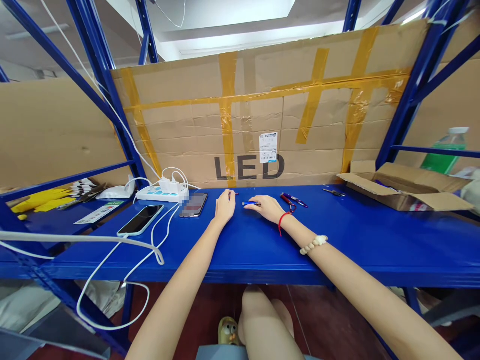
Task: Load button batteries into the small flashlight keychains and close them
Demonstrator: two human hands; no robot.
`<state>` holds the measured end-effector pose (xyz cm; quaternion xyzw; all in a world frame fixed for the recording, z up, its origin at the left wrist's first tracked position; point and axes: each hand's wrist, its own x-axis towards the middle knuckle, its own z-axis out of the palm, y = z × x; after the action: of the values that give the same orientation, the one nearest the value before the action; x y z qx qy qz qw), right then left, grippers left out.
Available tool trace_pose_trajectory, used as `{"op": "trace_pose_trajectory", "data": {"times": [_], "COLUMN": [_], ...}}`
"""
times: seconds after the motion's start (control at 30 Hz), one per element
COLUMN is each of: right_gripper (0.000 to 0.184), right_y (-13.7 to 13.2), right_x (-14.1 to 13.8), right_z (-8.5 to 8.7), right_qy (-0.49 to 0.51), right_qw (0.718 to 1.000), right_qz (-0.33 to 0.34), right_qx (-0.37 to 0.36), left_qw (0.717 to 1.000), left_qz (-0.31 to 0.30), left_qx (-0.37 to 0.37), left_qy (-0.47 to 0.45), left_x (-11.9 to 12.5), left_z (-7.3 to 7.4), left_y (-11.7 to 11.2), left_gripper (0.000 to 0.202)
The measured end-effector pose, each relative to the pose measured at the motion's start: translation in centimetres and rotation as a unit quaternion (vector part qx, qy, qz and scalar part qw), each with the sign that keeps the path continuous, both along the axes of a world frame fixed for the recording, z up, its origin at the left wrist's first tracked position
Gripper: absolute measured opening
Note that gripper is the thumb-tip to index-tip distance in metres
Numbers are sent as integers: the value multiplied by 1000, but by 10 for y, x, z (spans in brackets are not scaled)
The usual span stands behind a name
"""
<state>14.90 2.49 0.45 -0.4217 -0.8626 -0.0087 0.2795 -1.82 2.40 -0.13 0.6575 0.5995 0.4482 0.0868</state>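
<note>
Below the LED cardboard (318, 115), the right hand (267, 208) pinches a pen (250, 203) on the blue surface (356, 240). The left hand (225, 207) lies flat, released. More pens (293, 199) lie untouched beneath the cardboard's right half.

1. I see a blue metal bench (356, 245) running the full width of the view.
2. Left end: a white power strip (161, 193) lies at the back, its white cables (167, 227) trailing over the front edge.
3. Beside the strip lie a pale-cased phone (140, 220) and a dark phone (193, 204), both face up.
4. Middle: a small pen (251, 203), with loose pens (294, 199) near it.
5. Right end: an open cardboard box (405, 187).
</note>
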Motion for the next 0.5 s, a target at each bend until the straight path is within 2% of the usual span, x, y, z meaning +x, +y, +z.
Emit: {"op": "trace_pose_trajectory", "data": {"times": [0.2, 0.5], "right_gripper": [41, 34], "right_y": [-1, 0], "right_x": [-1, 0], "right_z": [0, -3], "right_qy": [-25, -13], "right_qw": [1000, 1000], "right_qz": [7, 2], "right_qx": [-2, -2], "left_qw": [1000, 999], "left_qz": [-17, -20], "left_qx": [4, 7], "left_qy": [-6, -30], "left_x": [0, 1], "left_z": [-2, -1], "left_y": [2, 1], "left_gripper": [31, 32]}}
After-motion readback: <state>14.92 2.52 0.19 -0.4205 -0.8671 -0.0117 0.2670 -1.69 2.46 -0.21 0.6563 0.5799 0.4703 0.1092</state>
